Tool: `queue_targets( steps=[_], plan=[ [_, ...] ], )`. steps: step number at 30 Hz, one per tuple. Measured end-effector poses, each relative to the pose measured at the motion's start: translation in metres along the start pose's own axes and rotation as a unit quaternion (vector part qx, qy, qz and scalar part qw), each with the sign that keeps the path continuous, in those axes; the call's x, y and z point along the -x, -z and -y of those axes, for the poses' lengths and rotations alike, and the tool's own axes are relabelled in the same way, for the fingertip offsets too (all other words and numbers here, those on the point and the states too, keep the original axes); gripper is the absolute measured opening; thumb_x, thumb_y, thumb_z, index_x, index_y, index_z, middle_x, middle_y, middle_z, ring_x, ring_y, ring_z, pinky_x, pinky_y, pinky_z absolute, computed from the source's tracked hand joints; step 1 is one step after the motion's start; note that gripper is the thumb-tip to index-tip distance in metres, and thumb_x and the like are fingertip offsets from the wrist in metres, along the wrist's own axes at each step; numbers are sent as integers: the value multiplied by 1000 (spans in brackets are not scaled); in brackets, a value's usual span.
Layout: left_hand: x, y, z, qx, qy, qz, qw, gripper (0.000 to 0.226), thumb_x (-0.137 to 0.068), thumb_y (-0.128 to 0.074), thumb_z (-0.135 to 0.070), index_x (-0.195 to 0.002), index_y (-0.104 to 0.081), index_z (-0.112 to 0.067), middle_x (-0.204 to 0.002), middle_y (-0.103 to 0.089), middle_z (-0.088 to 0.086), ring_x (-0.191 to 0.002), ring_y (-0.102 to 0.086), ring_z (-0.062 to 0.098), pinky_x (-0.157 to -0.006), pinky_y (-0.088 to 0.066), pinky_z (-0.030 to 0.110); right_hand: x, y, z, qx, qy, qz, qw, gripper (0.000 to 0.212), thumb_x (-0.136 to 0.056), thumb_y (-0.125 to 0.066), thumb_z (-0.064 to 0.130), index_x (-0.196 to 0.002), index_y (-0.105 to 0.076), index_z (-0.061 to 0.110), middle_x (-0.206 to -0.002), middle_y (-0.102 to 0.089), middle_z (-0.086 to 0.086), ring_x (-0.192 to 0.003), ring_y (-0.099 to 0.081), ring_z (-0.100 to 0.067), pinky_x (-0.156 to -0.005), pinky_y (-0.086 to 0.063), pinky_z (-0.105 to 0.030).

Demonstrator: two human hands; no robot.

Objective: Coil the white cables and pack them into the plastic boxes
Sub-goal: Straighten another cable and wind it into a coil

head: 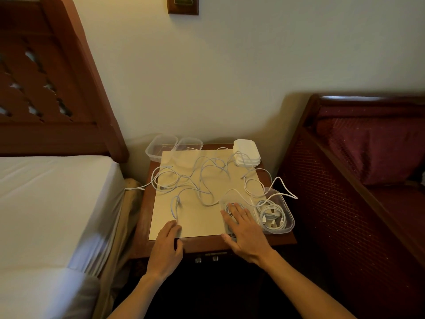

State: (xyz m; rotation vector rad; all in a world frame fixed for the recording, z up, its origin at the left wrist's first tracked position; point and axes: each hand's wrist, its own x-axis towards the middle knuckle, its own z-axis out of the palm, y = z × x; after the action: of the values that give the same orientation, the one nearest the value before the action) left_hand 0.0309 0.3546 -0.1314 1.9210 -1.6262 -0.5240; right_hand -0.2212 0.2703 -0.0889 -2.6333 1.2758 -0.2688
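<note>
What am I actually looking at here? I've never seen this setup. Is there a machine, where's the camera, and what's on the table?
There is no machine: a person works bare-handed, and the single picture comes from a camera on their head, looking down. The left hand rests at the near edge of the small table, by the end of a loose white cable. The right hand lies flat, fingers straight, on a plastic box with cable inside. Beside it, an open box holds coiled cables. More white cables sprawl tangled across the top. At the back stand two empty boxes and a stack of white lids.
</note>
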Motion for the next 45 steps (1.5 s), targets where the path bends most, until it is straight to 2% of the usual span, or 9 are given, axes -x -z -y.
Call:
queue_targets(
  steps=[4, 7, 10, 15, 20, 24, 32, 38, 45],
  plan=[
    [-24, 17, 17, -68, -23, -80, 994, 22, -86, -61, -2, -106, -67, -12, -117, -57, -2, -110, -56, 19, -91, -42, 27, -23, 11, 26, -15, 64, -175, 982, 42, -93, -47, 37, -128, -57, 16, -145, -48, -6, -139, -37, -24, -114, -32, -42],
    [-43, 27, 25, -92, -51, -89, 990, 18, -90, -57, -5, -104, -64, -12, -111, -56, -2, -105, -55, 19, -90, -45, 31, -68, 28, 48, -36, 76, -233, 969, 25, -93, -49, 26, -106, -67, 14, -122, -62, -3, -117, -53, -21, -94, -49, -37],
    [-50, 22, 33, -134, -33, -65, 988, 34, -99, -40, -24, -128, -56, -15, -135, -51, -1, -128, -44, 17, -109, -36, 35, -127, 42, 61, -68, 42, -196, 977, 22, -94, -50, 21, -105, -68, 15, -112, -66, 1, -106, -57, -17, -81, -52, -37],
    [-55, 12, 48, -200, -5, 14, 980, 65, -97, -1, -45, -155, -19, -24, -163, -12, -9, -150, -5, 6, -122, -8, 31, -239, 38, 56, -63, -22, -102, 992, 31, -94, -48, 13, -121, -64, 11, -127, -62, -5, -119, -53, -25, -91, -48, -40],
    [-54, 8, 53, -214, -13, 9, 977, 62, -99, -1, -42, -156, -15, -23, -163, -7, -10, -150, 0, 6, -121, -2, 28, -301, 9, 42, 75, -45, 3, 996, 29, -91, -54, 8, -119, -58, 10, -128, -60, -12, -119, -54, -32, -96, -41, -41],
    [-54, 8, 52, -215, -12, 4, 977, 60, -100, -4, -41, -156, -15, -23, -163, -7, -10, -150, 0, 5, -120, 3, 26, -315, -10, 33, 104, -57, 6, 993, 31, -94, -49, 6, -120, -63, 16, -119, -65, -9, -115, -56, -29, -103, -32, -42],
    [-55, 9, 53, -207, -5, 19, 978, 66, -96, 4, -45, -156, -11, -25, -163, -3, -12, -149, 3, 4, -120, 5, 25, -256, 40, 53, -18, -1, -205, 979, 20, -92, -54, 13, -96, -74, 16, -86, -73, -8, -82, -61, -31, -67, -52, -38],
    [-56, 14, 48, -183, 9, 37, 982, 75, -90, 7, -48, -156, -17, -21, -163, -10, -8, -150, -4, 7, -120, 0, 29, -89, 59, 88, -69, 90, -291, 950, 13, -89, -67, 9, -100, -71, 15, -86, -71, 0, -81, -64, -15, -105, -44, -41],
    [-50, 27, 41, -154, -3, 96, 983, 85, -83, 8, -53, -156, -15, -15, -163, -8, 0, -151, -2, 16, -116, 3, 25, 17, -14, 80, -41, 144, -254, 956, 9, -87, -68, 9, -91, -70, 17, -85, -70, 4, -84, -65, -9, -104, -46, -43]
  ],
)
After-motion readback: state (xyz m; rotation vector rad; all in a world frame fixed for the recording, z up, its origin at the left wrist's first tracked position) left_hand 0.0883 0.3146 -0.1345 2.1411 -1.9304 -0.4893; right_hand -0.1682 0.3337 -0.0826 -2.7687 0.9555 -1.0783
